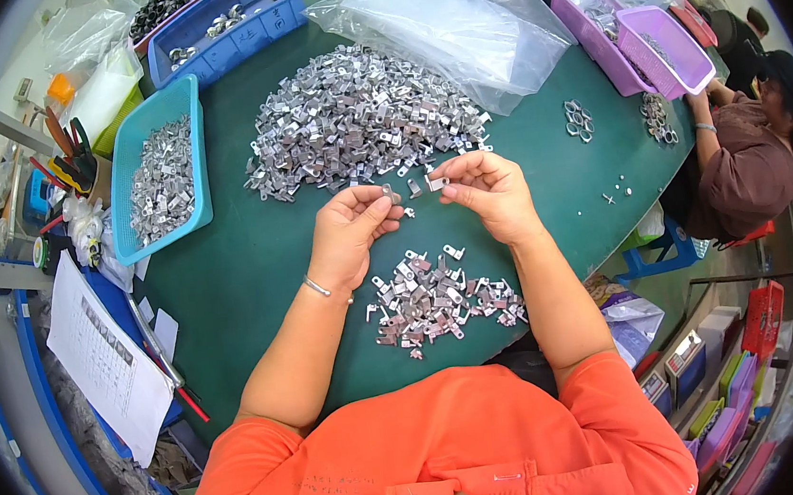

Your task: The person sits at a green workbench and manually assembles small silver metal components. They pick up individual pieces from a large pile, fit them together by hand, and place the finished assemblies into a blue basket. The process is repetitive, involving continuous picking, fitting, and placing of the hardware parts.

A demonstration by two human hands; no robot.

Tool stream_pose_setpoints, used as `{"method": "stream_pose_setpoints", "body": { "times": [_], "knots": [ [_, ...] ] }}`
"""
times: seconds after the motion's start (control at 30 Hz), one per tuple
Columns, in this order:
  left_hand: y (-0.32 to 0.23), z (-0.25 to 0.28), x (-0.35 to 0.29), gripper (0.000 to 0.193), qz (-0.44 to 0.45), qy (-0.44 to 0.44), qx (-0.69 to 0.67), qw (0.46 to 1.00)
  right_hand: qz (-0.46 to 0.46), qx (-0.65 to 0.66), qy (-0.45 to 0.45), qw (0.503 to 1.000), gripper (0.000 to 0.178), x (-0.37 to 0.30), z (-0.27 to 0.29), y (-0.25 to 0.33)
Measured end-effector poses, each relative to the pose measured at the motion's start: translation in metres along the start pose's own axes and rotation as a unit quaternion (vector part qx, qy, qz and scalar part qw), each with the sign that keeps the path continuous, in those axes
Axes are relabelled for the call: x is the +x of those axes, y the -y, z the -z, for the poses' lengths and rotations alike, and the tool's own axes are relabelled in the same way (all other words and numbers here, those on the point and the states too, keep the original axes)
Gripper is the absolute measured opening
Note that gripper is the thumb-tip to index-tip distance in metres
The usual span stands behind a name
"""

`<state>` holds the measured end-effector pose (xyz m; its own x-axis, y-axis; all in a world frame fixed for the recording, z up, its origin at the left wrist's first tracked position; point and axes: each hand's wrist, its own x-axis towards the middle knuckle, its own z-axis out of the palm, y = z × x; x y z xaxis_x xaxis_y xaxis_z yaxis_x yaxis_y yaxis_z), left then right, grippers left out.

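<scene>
Both of my hands are raised over the green table, between two heaps of small bent metal brackets. My right hand (492,195) pinches a silver bracket (435,185) between thumb and forefinger. Fingers closed, my left hand (352,233) holds a small metal piece (386,190) at its fingertips; its exact shape is too small to tell. A loose bracket (414,188) lies between the hands, close to the edge of the large heap (365,117). Closer to my body is a smaller heap (435,296), between my forearms.
At left stands a turquoise basket (200,161) of brackets, with a blue bin (242,35) behind it. Clear plastic bags (443,33) cover the far side. Purple baskets (586,38) stand far right, near a seated person (746,157). Metal rings (578,121) lie at right.
</scene>
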<state>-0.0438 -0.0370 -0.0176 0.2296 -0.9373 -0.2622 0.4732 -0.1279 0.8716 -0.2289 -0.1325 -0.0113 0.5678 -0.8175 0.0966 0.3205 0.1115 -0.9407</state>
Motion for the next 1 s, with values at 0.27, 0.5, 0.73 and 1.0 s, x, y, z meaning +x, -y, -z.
{"method": "stream_pose_setpoints", "body": {
  "times": [0.27,0.5,0.73,1.0],
  "knots": [
    [-0.027,0.020,-0.004,0.008,0.010,0.228,0.116,0.967,-0.083,-0.193,0.137,0.968,0.013,-0.001,0.004,0.019],
    [0.004,-0.001,-0.006,0.018,-0.282,0.025,0.534,0.797,0.142,-0.518,0.037,0.842,0.012,0.011,-0.020,-0.017],
    [0.002,0.006,-0.001,0.007,-0.180,0.083,0.315,0.928,-0.056,-0.198,0.145,0.968,0.009,-0.001,0.000,0.004],
    [-0.021,0.007,-0.008,0.012,-0.227,0.201,0.285,0.909,0.169,-0.532,-0.025,0.829,0.016,0.025,-0.015,-0.005]
  ]
}}
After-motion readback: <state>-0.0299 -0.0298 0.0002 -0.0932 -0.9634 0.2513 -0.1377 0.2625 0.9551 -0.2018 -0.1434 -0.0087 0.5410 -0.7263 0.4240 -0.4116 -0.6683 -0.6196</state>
